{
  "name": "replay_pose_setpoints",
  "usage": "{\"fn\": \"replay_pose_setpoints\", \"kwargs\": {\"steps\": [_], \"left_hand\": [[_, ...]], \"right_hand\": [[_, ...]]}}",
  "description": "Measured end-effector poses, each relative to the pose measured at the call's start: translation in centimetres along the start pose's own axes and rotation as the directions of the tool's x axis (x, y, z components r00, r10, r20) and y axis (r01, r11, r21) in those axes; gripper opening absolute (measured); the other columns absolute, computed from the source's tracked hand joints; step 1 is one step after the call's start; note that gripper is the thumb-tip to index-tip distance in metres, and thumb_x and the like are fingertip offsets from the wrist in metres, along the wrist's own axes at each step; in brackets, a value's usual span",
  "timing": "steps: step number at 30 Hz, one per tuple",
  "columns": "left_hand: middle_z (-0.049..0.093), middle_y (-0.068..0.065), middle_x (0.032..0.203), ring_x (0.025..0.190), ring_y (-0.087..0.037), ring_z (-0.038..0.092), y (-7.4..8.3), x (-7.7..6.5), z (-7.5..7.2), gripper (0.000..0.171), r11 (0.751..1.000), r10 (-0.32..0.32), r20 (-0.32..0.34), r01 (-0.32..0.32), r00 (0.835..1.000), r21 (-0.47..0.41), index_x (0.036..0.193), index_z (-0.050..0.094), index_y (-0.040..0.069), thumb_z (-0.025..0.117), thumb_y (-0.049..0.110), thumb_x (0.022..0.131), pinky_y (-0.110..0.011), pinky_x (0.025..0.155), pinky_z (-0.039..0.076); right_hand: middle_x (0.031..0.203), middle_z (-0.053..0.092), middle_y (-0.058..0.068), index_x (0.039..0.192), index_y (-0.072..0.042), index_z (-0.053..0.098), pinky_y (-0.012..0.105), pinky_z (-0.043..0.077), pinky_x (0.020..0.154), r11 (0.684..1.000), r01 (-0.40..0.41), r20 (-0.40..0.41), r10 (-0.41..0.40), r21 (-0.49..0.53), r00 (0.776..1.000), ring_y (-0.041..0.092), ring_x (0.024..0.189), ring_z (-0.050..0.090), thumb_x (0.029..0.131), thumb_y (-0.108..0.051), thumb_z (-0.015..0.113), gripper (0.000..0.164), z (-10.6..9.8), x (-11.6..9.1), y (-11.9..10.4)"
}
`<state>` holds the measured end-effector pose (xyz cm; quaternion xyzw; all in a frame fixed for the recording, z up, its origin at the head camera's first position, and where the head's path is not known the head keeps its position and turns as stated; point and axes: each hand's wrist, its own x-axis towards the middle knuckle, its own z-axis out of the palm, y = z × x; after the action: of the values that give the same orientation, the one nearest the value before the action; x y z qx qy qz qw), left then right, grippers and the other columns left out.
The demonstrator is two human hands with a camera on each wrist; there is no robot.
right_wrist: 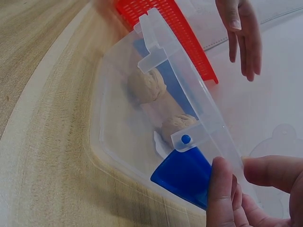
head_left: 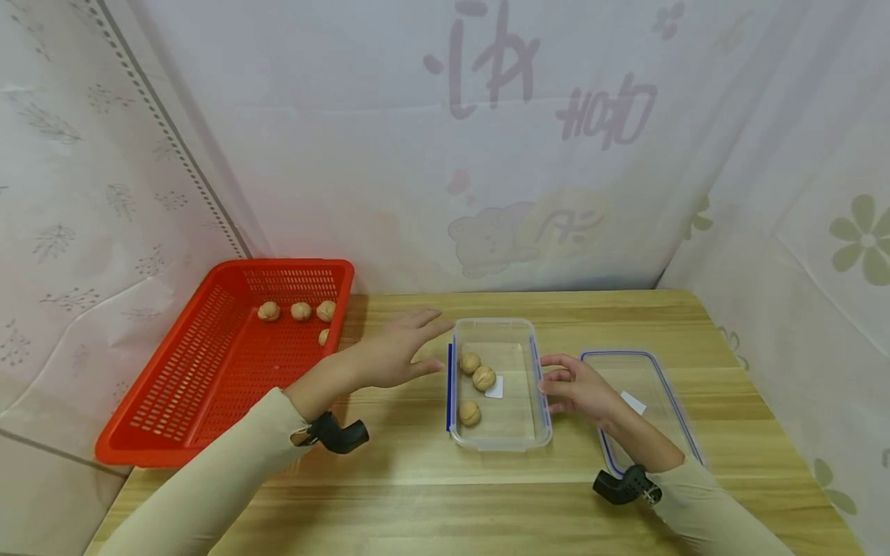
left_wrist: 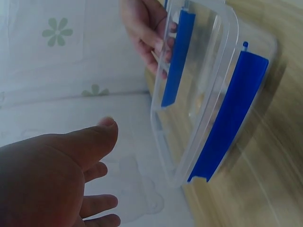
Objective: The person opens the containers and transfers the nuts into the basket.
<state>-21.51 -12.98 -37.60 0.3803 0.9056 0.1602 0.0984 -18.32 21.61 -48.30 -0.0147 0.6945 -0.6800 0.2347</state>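
Beyond the left hand (head_left: 392, 355) and the right hand (head_left: 580, 390) we see a pale printed curtain (head_left: 299, 170), and beneath both spreads a wood-grain surface (head_left: 445, 510). To the left of the left hand we find a red basket (head_left: 295, 264), its near right corner covered in the head view by the left sleeve (head_left: 222, 463). Between the hands sits the clear box (head_left: 518, 417), upright on the surface with its open top facing up; we see its long axis running away from the person, one short end near and the other far. To the right of the right hand lies a clear lid (head_left: 626, 371) edged in blue, its near part crossed by the right forearm. As for the hands, we see the left one spread and holding nothing, thumb and fingers reaching towards the box's left wall but just apart from it, while the right one pinches the opposite wall at the rim, thumb on one side and fingers on the other beside a clip. Blue clips (left_wrist: 232, 111) hang down along both long sides. Of the smaller things, we count three walnuts (head_left: 484, 378) inside the box, towards the left hand, two of them close together, and four loose walnuts (head_left: 300, 310) in the basket, one partly hidden by its wall. Smallest are the white labels, one on the box (head_left: 494, 388) and one on the lid (head_left: 633, 402).
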Motion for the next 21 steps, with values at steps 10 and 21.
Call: {"fn": "replay_pose_setpoints", "kwargs": {"steps": [10, 21], "left_hand": [[0.032, -0.023, 0.161, 0.149, -0.041, 0.029, 1.6, 1.7, 1.2, 0.064, 0.998, 0.056, 0.066, -0.055, 0.996, -0.022, 0.154, 0.043, 0.005, 0.066, 0.032, 0.101, -0.053, 0.12, 0.026], [0.039, -0.018, 0.158, 0.147, -0.033, 0.036, 1.9, 3.4, 2.6, 0.056, 0.995, 0.085, 0.124, -0.077, 0.989, -0.062, 0.151, 0.048, 0.006, 0.064, 0.03, 0.102, -0.046, 0.119, 0.032]], "right_hand": [[0.095, 0.062, 0.0, 0.147, 0.011, 0.032, 0.028, 0.06, 0.069, 1.0, -0.003, 0.001, 0.003, -0.001, 1.0, 0.013, 0.082, 0.064, 0.099, 0.002, 0.061, 0.056, 0.0, 0.1, -0.1], [0.097, 0.062, 0.004, 0.146, 0.011, 0.033, 0.028, 0.06, 0.069, 1.0, -0.004, -0.001, 0.004, -0.006, 1.0, 0.014, 0.082, 0.064, 0.098, 0.001, 0.062, 0.056, -0.1, 0.1, -0.1]]}}
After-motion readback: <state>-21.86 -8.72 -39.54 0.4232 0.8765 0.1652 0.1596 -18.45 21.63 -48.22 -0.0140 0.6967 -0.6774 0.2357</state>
